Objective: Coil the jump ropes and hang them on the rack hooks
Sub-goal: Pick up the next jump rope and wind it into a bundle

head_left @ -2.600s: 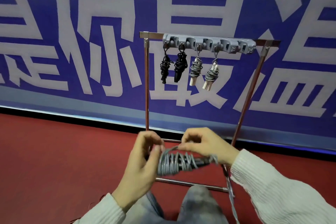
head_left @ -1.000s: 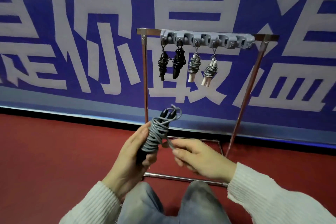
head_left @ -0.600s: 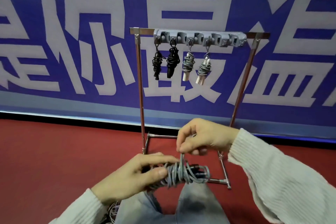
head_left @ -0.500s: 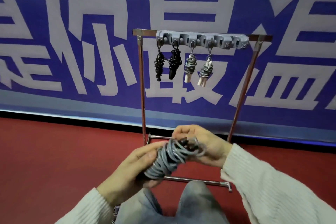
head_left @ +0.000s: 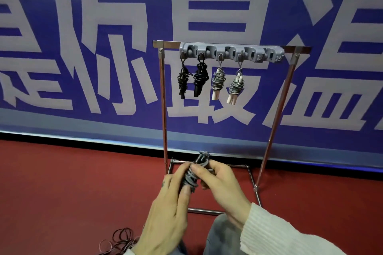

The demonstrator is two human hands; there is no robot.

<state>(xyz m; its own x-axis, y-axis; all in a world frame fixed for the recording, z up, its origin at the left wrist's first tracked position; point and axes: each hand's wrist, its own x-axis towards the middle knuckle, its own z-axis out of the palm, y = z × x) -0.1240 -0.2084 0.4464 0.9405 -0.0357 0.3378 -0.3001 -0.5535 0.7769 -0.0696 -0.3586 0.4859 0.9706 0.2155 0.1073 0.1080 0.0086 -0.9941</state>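
A red floor (head_left: 62, 182) runs to a blue banner (head_left: 83, 47) with pale characters, where we see a metal rack (head_left: 163, 99) with four coiled ropes hung. Low before it, our left hand (head_left: 165, 213) and right hand (head_left: 221, 184) both curl around a coiled grey jump rope (head_left: 193, 174); loose reddish cord (head_left: 120, 240) lies by our knee

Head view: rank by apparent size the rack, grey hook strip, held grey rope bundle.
1. rack
2. grey hook strip
3. held grey rope bundle, partly hidden by both hands and nearer the camera, so unsure against the strip.
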